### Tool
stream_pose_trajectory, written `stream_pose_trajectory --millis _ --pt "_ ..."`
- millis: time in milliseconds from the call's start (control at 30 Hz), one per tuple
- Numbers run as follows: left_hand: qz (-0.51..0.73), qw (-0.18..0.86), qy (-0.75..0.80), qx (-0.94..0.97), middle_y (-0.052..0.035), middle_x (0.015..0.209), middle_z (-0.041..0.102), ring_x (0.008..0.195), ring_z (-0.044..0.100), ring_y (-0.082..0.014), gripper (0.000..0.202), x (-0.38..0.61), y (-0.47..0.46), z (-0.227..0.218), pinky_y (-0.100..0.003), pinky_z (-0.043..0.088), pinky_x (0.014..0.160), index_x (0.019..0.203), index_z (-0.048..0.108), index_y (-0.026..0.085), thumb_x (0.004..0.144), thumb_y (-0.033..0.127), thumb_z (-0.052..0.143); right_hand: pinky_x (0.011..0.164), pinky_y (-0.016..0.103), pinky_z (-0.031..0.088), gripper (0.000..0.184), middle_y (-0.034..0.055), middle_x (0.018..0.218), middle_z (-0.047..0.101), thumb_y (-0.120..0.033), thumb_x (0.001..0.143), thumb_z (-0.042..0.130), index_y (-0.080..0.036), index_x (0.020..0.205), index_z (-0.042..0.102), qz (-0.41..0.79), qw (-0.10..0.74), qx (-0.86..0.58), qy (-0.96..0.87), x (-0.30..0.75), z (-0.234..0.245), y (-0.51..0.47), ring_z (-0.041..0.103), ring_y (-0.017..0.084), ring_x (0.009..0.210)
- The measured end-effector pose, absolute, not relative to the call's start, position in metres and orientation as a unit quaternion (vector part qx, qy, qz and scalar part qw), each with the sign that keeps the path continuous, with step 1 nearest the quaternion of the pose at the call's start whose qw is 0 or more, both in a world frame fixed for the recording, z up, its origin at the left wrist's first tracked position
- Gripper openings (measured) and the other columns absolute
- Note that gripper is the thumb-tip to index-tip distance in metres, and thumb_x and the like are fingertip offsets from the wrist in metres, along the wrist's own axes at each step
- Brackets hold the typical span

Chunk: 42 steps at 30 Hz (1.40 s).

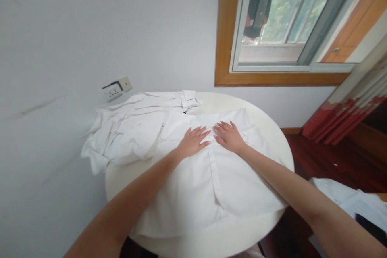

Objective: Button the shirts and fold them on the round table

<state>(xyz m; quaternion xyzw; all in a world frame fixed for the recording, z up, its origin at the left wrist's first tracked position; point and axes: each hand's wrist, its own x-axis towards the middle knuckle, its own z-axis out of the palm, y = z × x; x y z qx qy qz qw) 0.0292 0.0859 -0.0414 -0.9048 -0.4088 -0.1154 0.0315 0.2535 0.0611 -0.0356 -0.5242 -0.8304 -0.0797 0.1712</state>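
A white cloth garment [193,193] lies spread flat over the round white table [272,125], with a seam or pleat running down its middle. My left hand [193,142] rests palm down on its upper part, fingers stretched and apart. Close beside it, my right hand [229,136] also presses flat on the fabric, fingers spread, just right of the seam. Neither hand grips anything. A second, crumpled white garment [130,129] lies at the table's left and back, partly hanging over the edge and touching the spread one.
White wall stands behind and left, with a power socket [112,92] near the crumpled cloth. A wood-framed window [223,48] is at back right, with a red and cream curtain [329,117] beside it. More white cloth [341,193] lies at lower right, with a dark object [371,227] on it.
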Motion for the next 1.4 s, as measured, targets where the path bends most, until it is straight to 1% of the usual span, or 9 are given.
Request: stream_pose_trajectory --millis 100,200,333,500,600,833,1033,1200,1400 --pt "-0.137 0.058 -0.401 -0.904 -0.0056 0.148 0.041 0.135 0.037 -0.0228 0.045 0.030 0.066 -0.030 -0.048 0.019 0.115 0.139 0.044 0.029 0.095 0.040 0.037 0.116 0.049 0.009 0.039 0.0082 0.141 0.049 -0.025 0.090 0.044 -0.023 0.128 0.056 -0.088 0.186 -0.475 -0.855 0.257 -0.029 0.038 0.031 0.024 0.137" --pt "-0.152 0.041 -0.358 -0.920 -0.0069 0.147 0.042 0.134 0.038 -0.0215 0.043 0.018 0.033 -0.015 -0.046 0.022 0.115 0.137 0.046 0.026 0.095 0.035 0.039 0.113 0.049 0.022 0.035 0.0090 0.139 0.050 -0.022 0.089 0.046 -0.023 0.121 0.062 -0.031 0.203 -0.430 -0.879 0.271 -0.023 0.004 0.037 0.024 0.134" --pt "-0.121 -0.043 -0.297 -0.946 -0.0077 0.146 0.043 0.134 0.039 -0.0245 0.052 -0.015 -0.026 0.001 -0.045 0.029 0.111 0.135 0.048 0.027 0.089 0.051 0.049 0.104 0.040 0.040 0.035 0.0083 0.133 0.056 -0.035 0.090 0.052 -0.025 0.122 0.061 0.139 0.192 -0.371 -0.898 0.301 -0.010 -0.055 0.051 0.021 0.123" --pt "-0.071 -0.086 -0.289 -0.951 -0.0107 0.143 0.046 0.134 0.038 -0.0320 0.076 -0.040 -0.088 0.005 -0.049 0.034 0.108 0.135 0.050 0.027 0.072 0.069 0.059 0.112 0.045 0.031 0.065 0.0056 0.145 0.043 -0.051 0.075 0.069 -0.033 0.135 0.050 0.232 0.119 -0.361 -0.896 0.323 0.006 -0.114 0.037 0.024 0.135" --pt "-0.077 -0.057 -0.296 -0.950 -0.0128 0.141 0.048 0.134 0.037 -0.0343 0.074 -0.037 -0.109 0.000 -0.051 0.035 0.107 0.133 0.052 0.024 0.073 0.065 0.061 0.113 0.049 0.028 0.067 0.0069 0.146 0.042 -0.050 0.074 0.070 -0.033 0.136 0.050 0.195 0.096 -0.379 -0.900 0.316 0.005 -0.132 0.037 0.027 0.136" --pt "-0.066 0.066 -0.284 -0.954 -0.0179 0.123 0.062 0.117 0.056 -0.0303 0.038 -0.029 -0.126 -0.026 -0.046 0.047 0.097 0.121 0.059 0.012 0.087 0.030 0.053 0.105 0.045 0.042 0.042 0.0119 0.133 0.056 -0.025 0.086 0.056 -0.022 0.127 0.058 0.073 0.132 -0.401 -0.903 0.304 -0.018 -0.146 0.050 0.026 0.125" --pt "-0.025 0.120 -0.280 -0.952 -0.0141 0.125 0.061 0.117 0.057 -0.0248 0.047 -0.033 -0.134 -0.030 -0.038 0.048 0.099 0.129 0.052 0.013 0.083 0.005 0.043 0.106 0.039 0.043 0.067 0.0096 0.137 0.053 -0.002 0.068 0.050 -0.022 0.132 0.053 0.083 0.121 -0.426 -0.892 0.319 -0.026 -0.146 0.051 0.022 0.125" --pt "0.005 0.070 -0.325 -0.943 -0.0118 0.126 0.061 0.118 0.057 -0.0210 0.053 -0.044 -0.125 -0.016 -0.033 0.049 0.099 0.127 0.054 0.015 0.079 -0.002 0.039 0.103 0.037 0.045 0.080 0.0089 0.134 0.056 0.004 0.056 0.044 -0.020 0.132 0.053 0.049 0.116 -0.485 -0.865 0.337 -0.031 -0.146 0.054 0.021 0.121" --pt "0.008 -0.061 -0.445 -0.893 -0.0079 0.124 0.064 0.115 0.059 -0.0172 0.059 -0.079 -0.119 0.009 -0.032 0.048 0.100 0.119 0.062 0.018 0.075 -0.005 0.031 0.095 0.042 0.051 0.070 0.0062 0.125 0.063 0.002 0.061 0.045 -0.023 0.124 0.061 -0.077 0.133 -0.546 -0.823 0.376 -0.045 -0.154 0.061 0.023 0.110"
